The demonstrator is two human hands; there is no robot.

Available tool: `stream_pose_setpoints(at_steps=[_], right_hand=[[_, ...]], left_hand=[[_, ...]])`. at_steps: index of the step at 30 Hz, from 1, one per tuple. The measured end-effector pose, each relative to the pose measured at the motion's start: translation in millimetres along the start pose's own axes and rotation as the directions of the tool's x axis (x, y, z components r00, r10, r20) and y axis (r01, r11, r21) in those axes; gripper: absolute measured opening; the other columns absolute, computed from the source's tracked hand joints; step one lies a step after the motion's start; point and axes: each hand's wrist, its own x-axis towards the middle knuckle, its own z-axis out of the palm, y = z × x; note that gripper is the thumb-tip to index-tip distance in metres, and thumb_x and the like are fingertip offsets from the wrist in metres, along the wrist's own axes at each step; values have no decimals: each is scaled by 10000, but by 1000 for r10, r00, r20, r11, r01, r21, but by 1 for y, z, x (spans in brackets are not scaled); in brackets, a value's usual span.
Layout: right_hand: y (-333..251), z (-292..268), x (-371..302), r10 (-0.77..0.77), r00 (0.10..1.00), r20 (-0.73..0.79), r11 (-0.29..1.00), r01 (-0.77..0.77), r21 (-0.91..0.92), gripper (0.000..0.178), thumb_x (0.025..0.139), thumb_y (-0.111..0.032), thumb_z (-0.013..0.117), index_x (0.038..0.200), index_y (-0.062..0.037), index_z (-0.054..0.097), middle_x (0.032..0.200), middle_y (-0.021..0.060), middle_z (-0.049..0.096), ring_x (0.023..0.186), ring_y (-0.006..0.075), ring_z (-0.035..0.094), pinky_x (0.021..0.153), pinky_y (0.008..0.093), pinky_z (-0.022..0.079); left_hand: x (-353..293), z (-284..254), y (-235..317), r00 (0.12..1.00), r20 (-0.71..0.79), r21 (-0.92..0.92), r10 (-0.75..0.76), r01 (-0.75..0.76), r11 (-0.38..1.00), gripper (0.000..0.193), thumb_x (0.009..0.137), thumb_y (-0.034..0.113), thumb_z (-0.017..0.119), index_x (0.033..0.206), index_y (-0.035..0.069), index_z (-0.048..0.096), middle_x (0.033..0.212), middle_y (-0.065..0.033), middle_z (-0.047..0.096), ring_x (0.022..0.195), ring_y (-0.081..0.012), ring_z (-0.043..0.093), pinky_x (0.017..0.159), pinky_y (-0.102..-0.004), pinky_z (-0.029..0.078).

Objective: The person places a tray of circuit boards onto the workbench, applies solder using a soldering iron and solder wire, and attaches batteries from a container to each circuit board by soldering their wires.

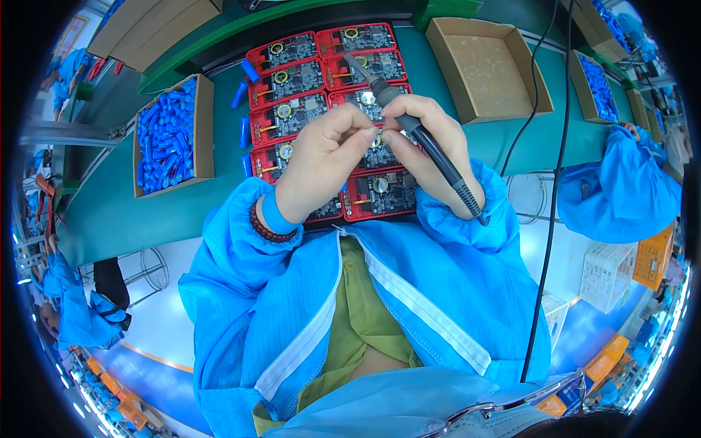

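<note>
An electronics workshop: circuit boards (300,79), a soldering iron (438,156), seemingly blue-coated co-workers (619,196).

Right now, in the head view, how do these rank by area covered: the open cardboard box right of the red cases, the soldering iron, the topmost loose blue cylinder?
1. Open cardboard box
2. Soldering iron, longer but slim
3. Topmost loose blue cylinder, clearly smallest

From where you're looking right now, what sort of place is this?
Probably an electronics assembly workshop: rows of red cases with circuit boards inside, what looks like a soldering iron in the right hand, and people in blue workwear on either side.
</note>
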Motion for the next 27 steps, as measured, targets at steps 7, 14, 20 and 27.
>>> stream_pose_setpoints(at_steps=[7, 14, 20, 27], right_hand=[[5, -5, 4, -116, 992, 50, 991, 119, -56, 338, 732, 67, 653, 1030, -70, 575, 897, 119, 619, 781, 308, 612, 700, 358, 490], [25, -30, 0, -141, 937, -319, 963, 55, -263, 291, 763, 94, 602, 993, -85, 595, 853, 64, 605, 726, 171, 594, 639, 285, 470], [47, -88, -3, -19, 940, -340, 873, -150, -463, 242, 899, -149, 615, 1112, -36, 598, 981, 114, 607, 847, 203, 585, 774, 307, 473], [16, -83, -40, 151, 937, -314, 983, -109, 148, 213, 946, -155, 506, 997, 24, 610, 751, 57, 564, 649, 84, 486, 557, 217, 343]], left_hand=[[2, 7, -6, 999, -1, -34, -40, 40, 999, 82, 900, 79, 569, 874, 5, 544, 738, -37, 541, 680, -106, 508, 606, -277, 425], [4, -6, -11, 991, -136, -16, -21, 19, 1000, 35, 944, 76, 525, 924, 59, 548, 782, 54, 493, 722, -22, 438, 619, -190, 365], [-10, -22, -6, 984, -152, 71, -88, 99, 993, 57, 907, 70, 569, 878, 23, 557, 671, 30, 478, 600, -41, 416, 521, -235, 351], [-51, -19, -5, 995, -62, 377, -75, 93, 922, 71, 865, 64, 581, 840, 1, 563, 702, -109, 549, 624, -218, 548, 579, -344, 433]])
